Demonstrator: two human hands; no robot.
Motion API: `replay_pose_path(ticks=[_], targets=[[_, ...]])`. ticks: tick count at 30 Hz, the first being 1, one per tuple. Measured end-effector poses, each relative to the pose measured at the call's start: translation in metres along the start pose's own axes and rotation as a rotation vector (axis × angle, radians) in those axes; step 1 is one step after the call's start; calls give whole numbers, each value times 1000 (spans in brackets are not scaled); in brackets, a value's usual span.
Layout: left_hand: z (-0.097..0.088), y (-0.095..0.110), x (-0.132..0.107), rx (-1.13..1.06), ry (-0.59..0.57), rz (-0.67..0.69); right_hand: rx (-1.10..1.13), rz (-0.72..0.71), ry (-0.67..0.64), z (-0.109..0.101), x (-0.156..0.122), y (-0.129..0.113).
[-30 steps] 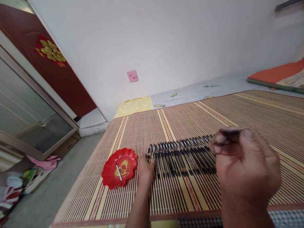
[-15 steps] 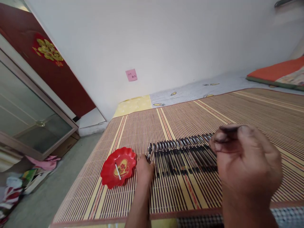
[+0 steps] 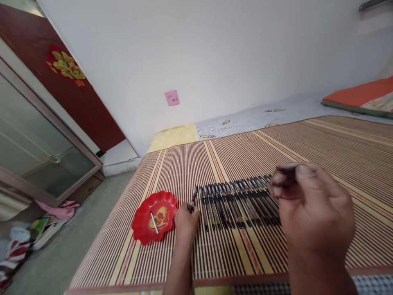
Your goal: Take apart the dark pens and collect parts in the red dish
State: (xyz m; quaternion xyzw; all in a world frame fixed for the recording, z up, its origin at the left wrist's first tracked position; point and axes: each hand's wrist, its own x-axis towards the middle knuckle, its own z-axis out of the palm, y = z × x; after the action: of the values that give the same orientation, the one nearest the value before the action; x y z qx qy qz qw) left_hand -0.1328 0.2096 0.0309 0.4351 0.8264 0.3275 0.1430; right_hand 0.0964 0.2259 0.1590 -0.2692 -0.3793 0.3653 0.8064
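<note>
A row of several black pens (image 3: 229, 205) lies side by side on the striped bamboo mat. At the row's left end my left hand (image 3: 186, 221) is closed around a pen (image 3: 194, 196), whose upper end sticks out past the fingers. My right hand (image 3: 316, 200) is raised over the row's right end. Between its thumb and fingers it pinches a short, slim dark piece (image 3: 287, 168), too blurred to name, and it hides some of the pens there. Just left of my left hand sits a red scalloped plate (image 3: 143, 217) with a thin white stick (image 3: 154, 223) in it.
The mat (image 3: 172, 172) covers a bed against a white wall (image 3: 215, 53) bearing a pink note (image 3: 172, 98). Folded orange bedding (image 3: 359, 94) lies at the far right. To the left are a glass-panelled door (image 3: 46, 135) and cloths (image 3: 58, 209) near the floor.
My right hand has shifted slightly left, still pinching the dark piece. My left hand keeps its hold on the pen, which tilts a little more to the right. The view has moved slightly.
</note>
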Motion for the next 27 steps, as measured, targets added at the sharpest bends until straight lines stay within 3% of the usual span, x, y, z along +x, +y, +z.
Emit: replay_pose_path(ticks=[5, 7, 11, 19, 27], targets=[[-20, 13, -5, -537, -131, 114, -137, 97, -230, -4, 1, 19], [-27, 18, -11, -766, -217, 108, -275, 143, -368, -5, 1, 28], [-34, 28, -25, -990, -344, 44, -500, 240, -594, -1, -3, 40], [-34, 42, -41, -1065, -464, 94, -403, 349, -817, 8, -14, 47], [-37, 52, -46, -1114, -522, 75, -221, 483, -871, 11, -14, 44]])
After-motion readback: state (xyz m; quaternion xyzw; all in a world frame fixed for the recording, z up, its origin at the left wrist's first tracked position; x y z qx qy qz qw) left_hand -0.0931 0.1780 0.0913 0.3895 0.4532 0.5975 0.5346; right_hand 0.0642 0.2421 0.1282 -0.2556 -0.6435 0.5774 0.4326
